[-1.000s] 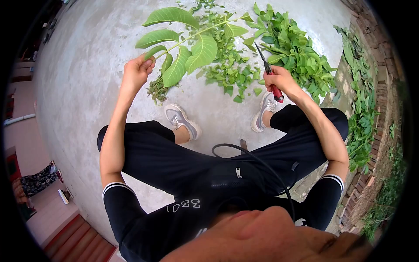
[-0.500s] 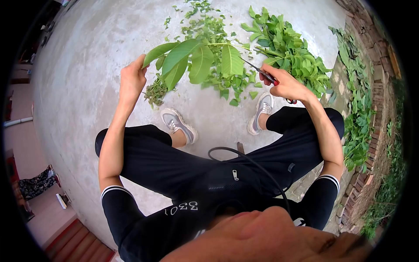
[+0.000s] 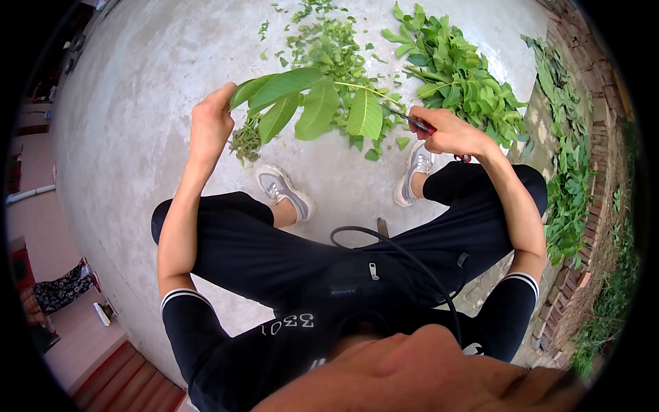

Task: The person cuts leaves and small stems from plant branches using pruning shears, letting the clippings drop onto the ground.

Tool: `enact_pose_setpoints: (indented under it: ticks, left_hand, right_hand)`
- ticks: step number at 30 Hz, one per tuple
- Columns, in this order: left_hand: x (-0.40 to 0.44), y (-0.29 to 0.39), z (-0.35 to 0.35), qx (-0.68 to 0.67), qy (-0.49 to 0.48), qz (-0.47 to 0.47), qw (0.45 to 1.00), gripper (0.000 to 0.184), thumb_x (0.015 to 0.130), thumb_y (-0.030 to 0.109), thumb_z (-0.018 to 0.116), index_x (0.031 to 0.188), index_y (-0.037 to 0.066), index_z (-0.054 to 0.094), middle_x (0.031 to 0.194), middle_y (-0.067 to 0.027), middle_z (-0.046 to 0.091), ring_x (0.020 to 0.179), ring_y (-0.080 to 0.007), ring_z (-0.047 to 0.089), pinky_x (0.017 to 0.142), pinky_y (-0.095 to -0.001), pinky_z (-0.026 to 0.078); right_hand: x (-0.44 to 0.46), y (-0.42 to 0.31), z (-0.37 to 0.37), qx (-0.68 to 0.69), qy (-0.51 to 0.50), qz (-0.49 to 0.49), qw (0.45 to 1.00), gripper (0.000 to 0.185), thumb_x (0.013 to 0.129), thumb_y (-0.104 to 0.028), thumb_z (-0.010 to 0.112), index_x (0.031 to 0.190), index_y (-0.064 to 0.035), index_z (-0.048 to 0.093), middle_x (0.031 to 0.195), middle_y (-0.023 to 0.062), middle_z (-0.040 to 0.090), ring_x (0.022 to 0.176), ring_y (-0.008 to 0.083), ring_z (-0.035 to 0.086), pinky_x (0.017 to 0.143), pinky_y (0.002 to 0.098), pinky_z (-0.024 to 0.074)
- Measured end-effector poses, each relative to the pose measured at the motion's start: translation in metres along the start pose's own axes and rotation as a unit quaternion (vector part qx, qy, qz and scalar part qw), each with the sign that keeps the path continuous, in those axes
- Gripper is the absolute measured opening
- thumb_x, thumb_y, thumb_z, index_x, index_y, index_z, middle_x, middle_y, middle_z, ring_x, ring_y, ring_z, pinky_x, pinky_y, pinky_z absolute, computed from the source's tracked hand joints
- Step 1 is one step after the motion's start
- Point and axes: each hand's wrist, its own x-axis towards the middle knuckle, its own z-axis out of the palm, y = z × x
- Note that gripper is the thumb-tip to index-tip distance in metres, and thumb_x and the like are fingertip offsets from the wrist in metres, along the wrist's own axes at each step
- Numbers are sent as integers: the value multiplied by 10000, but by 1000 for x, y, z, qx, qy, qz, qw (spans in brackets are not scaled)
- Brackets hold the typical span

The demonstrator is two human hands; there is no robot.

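Note:
My left hand [image 3: 212, 118] pinches the tip end of a leafy sprig [image 3: 319, 106] with several broad green leaflets. The sprig stretches to the right on a pale stem, held up over the concrete. In my right hand [image 3: 449, 132] is a pair of scissors [image 3: 423, 126] with red and black handles. The dark blades point left, close to the rightmost leaflet and the stem; whether they touch it I cannot tell. Under the sprig lie scattered cut leaf pieces [image 3: 329, 51]. A small bundle of stems [image 3: 246, 142] rests below my left hand.
A heap of leafy branches [image 3: 473, 82] lies beyond my right hand. More leaves [image 3: 568, 185] line the brick edging [image 3: 594, 172] at the right. My shoes [image 3: 285, 192] are planted on the concrete. A black cable [image 3: 405, 254] loops over my lap. Red steps [image 3: 127, 378] are at lower left.
The sprig has tilted, its left leaflets now flatter and the stem sloping down to the right. The scissor blades sit slightly lower, below the stem. Both hands keep their hold.

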Motion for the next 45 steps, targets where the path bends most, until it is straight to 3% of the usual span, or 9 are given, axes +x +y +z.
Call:
enact_pose_setpoints:
  ticks: [1, 3, 8, 14, 20, 26, 29, 40, 45]
  left_hand:
    - [-1, 3, 0, -1, 3, 6, 1000, 322, 769, -146, 510, 1031, 22, 595, 832, -231, 559, 691, -366, 543, 646, -304, 469]
    - [-2, 7, 2, -3, -11, -1, 1000, 327, 778, -128, 539, 1051, 37, 613, 854, -220, 602, 768, -389, 595, 684, -389, 481]
    - [-5, 9, 7, -11, -35, 6, 999, 332, 777, -119, 561, 1061, 42, 622, 877, -209, 632, 820, -397, 627, 712, -428, 491]
    - [-6, 5, 7, -15, -40, 8, 999, 320, 767, -116, 565, 1039, 41, 627, 876, -206, 635, 817, -395, 628, 703, -428, 493]
    - [-5, 12, 2, -26, -77, 4, 997, 299, 747, -122, 551, 1002, 25, 606, 855, -218, 619, 794, -391, 624, 696, -410, 493]
    - [-8, 14, 9, -52, -112, -9, 992, 240, 751, -109, 558, 953, 20, 580, 813, -230, 599, 750, -407, 606, 657, -407, 482]
    - [-7, 17, 9, -48, -118, -6, 992, 237, 756, -103, 562, 955, 22, 586, 806, -232, 592, 742, -410, 601, 652, -409, 482]
    - [-10, 4, 13, -3, -192, -21, 981, 276, 774, -66, 585, 1009, 43, 679, 794, -254, 611, 735, -435, 617, 619, -412, 501]
    - [-14, -35, 35, -114, -166, -40, 979, 135, 845, 19, 617, 965, 29, 678, 712, -213, 616, 540, -324, 558, 540, -383, 473]
  right_hand:
    - [1, -2, 2, -7, -7, -1, 1000, 304, 648, -24, 534, 950, 1, 504, 755, 176, 554, 700, 344, 517, 623, 420, 403]
    - [4, -8, 6, -21, -20, -3, 1000, 308, 664, -51, 531, 964, 18, 526, 790, 232, 598, 736, 401, 560, 646, 460, 426]
    - [10, -17, 21, 15, 13, 56, 998, 146, 605, -44, 546, 710, 56, 563, 591, 176, 555, 538, 305, 535, 513, 423, 393]
    - [6, -29, 26, 70, 44, 122, 989, 123, 602, -35, 546, 664, 68, 571, 522, 160, 514, 474, 259, 482, 497, 407, 383]
    - [9, -16, 32, -2, 89, 46, 995, 146, 624, -48, 541, 696, 78, 562, 586, 225, 529, 538, 338, 495, 546, 441, 413]
    - [12, -19, 35, -6, 85, 85, 993, 145, 627, -42, 544, 704, 77, 570, 611, 234, 545, 565, 362, 507, 574, 458, 431]
    - [7, -28, 30, 120, 84, 172, 974, 161, 640, -35, 531, 721, 97, 576, 636, 260, 562, 592, 392, 546, 596, 460, 450]
    - [13, -9, 38, -32, 185, 54, 981, 186, 661, -38, 511, 716, 114, 602, 721, 362, 562, 731, 527, 568, 702, 512, 467]
    - [11, -9, 39, -85, 216, 61, 971, 195, 658, -47, 512, 708, 103, 625, 751, 360, 580, 771, 529, 591, 745, 517, 491]
